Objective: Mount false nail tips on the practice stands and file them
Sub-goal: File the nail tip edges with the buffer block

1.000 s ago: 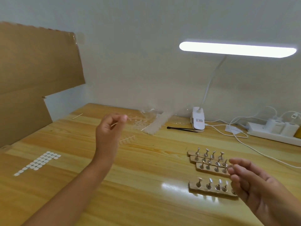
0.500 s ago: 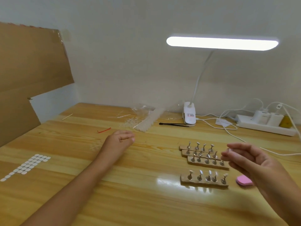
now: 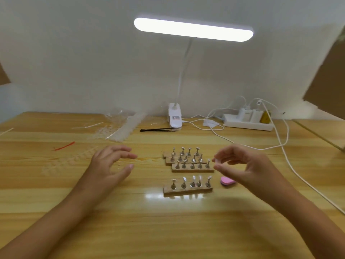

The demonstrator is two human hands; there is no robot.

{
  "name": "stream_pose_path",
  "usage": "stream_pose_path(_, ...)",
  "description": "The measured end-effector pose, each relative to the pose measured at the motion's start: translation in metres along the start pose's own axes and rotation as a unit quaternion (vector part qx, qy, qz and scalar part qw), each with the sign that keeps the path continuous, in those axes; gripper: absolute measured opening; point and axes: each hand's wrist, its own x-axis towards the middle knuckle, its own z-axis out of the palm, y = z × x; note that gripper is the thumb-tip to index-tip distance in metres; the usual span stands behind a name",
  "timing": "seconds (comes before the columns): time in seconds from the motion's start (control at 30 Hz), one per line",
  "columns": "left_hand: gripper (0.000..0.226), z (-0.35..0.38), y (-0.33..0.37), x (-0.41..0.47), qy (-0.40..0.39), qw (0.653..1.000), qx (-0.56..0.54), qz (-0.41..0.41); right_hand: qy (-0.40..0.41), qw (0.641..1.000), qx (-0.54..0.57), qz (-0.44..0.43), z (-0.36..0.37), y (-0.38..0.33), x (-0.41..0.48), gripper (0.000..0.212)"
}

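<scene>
Several wooden practice stands with metal pegs lie mid-table: a front strip [image 3: 187,190] and three strips close together behind it [image 3: 192,168]. Some pegs on the front strip carry clear nail tips. My right hand [image 3: 246,165] hovers just right of the back strips and pinches a small clear nail tip [image 3: 217,161] between thumb and fingertips. My left hand [image 3: 110,163] hovers left of the stands with loosely spread fingers, holding nothing. A pink file block [image 3: 226,181] lies on the table under my right hand.
A clip lamp [image 3: 175,119] stands at the back, with black tweezers [image 3: 156,129] in front of it. A power strip [image 3: 248,124] and white cables [image 3: 291,165] run along the right. A plastic bag of tips [image 3: 121,126] and a red strip [image 3: 64,146] lie at the left.
My left hand came down from the air and moved right toward the stands. My right hand shifted up beside the back strips. The view swung right, hiding the white dot sheet.
</scene>
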Motion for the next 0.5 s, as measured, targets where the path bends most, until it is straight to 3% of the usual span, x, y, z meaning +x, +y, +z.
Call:
stream_pose_path(0.13, 0.044, 0.020, 0.022, -0.014, -0.085, 0.994, -0.062, -0.025, -0.002, 0.991, -0.136, -0.009, 0.015, 0.016, -0.012, 0.015)
stream_pose_path(0.5, 0.057, 0.042, 0.025, -0.022, -0.180, 0.982, -0.020, 0.058, 0.005, 0.983, -0.178, -0.036, 0.028, 0.026, -0.007, 0.017)
